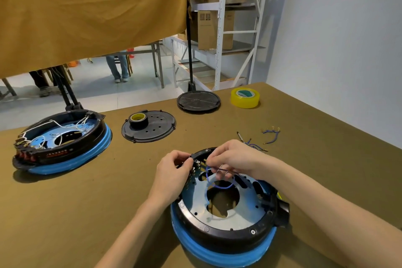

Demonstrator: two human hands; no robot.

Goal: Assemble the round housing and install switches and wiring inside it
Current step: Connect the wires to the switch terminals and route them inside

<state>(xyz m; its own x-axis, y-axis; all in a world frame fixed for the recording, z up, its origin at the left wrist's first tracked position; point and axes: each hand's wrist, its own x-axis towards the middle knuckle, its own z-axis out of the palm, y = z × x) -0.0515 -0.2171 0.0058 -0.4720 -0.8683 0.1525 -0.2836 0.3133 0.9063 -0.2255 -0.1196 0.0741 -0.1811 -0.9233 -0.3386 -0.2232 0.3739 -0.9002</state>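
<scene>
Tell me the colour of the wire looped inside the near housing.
Blue; the wire loops over the near housing's metal plate, clearest in the head view.

Left hand point(174, 168) fingers curled, pinching; right hand point(231, 159) fingers bent, pinching; forearms converge.

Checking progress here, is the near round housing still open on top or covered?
Open: the near housing shows its bare metal plate, no cover on.

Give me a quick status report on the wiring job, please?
Left hand grips the switch block at the near housing's rim. Right hand pinches a blue wire at the terminals. Spare wires lie beyond. Nothing in the way.
</scene>
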